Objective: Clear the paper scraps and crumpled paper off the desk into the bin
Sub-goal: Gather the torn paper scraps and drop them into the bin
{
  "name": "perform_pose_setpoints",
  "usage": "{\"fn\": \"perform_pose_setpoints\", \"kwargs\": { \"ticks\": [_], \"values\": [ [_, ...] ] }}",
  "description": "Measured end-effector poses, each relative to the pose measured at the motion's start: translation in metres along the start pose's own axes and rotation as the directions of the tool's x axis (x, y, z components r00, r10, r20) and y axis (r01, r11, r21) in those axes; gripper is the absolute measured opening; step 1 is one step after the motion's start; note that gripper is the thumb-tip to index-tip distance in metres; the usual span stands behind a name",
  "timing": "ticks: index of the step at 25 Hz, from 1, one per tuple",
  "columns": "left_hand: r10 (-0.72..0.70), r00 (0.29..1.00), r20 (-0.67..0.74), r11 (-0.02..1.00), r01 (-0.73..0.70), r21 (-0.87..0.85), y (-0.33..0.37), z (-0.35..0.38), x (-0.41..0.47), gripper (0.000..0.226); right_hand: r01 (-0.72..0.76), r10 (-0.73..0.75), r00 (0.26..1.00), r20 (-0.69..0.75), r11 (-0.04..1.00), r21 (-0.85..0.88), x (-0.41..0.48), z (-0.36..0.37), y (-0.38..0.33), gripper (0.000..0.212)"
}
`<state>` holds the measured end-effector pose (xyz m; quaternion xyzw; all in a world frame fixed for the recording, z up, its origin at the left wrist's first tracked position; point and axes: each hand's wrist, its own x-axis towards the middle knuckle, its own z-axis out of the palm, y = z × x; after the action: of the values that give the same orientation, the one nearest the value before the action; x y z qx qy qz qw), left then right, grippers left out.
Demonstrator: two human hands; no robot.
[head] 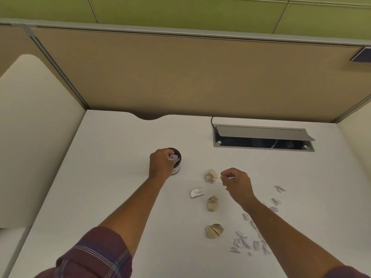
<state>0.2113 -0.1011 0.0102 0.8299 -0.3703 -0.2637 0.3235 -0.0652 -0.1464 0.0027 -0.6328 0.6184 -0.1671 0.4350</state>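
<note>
A small dark round bin (pixel 177 157) stands on the white desk (pixel 112 177). My left hand (pixel 161 164) hovers over its rim, fingers closed on a pale paper scrap (pixel 174 158) above the opening. My right hand (pixel 236 182) is raised over the desk right of centre, thumb and fingers pinched on a thin white scrap (pixel 230 177). Three tan crumpled paper balls lie on the desk: one (pixel 211 175) just left of my right hand, one (pixel 212 203) below it, one (pixel 214 230) nearer me. Several small pale scraps (pixel 247 243) lie scattered at the right.
A small folded silvery piece (pixel 196 192) lies between the bin and the balls. An open cable tray with a grey flap (pixel 263 137) is set into the desk at the back right. Beige partition walls (pixel 200 77) enclose the desk's far and left sides.
</note>
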Motion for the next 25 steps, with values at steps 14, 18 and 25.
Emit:
{"fn": "perform_pose_setpoints", "kwargs": {
  "ticks": [14, 18, 25],
  "values": [
    [0.076, 0.992, 0.102, 0.995, -0.082, 0.062, 0.038, 0.09, -0.121, 0.041, 0.01, -0.007, 1.0, 0.012, 0.973, -0.23, -0.016, -0.116, 0.1, 0.021],
    [0.122, 0.941, 0.316, 0.976, -0.172, 0.133, 0.052, 0.138, -0.168, 0.056, 0.02, 0.0, 0.999, 0.048, 0.915, -0.403, -0.013, -0.146, 0.128, 0.041],
    [0.085, 0.752, 0.654, 0.852, -0.395, 0.343, 0.058, 0.201, -0.212, 0.094, 0.122, 0.078, 0.963, 0.26, 0.732, -0.671, 0.003, -0.163, 0.162, 0.073]
  ]
}}
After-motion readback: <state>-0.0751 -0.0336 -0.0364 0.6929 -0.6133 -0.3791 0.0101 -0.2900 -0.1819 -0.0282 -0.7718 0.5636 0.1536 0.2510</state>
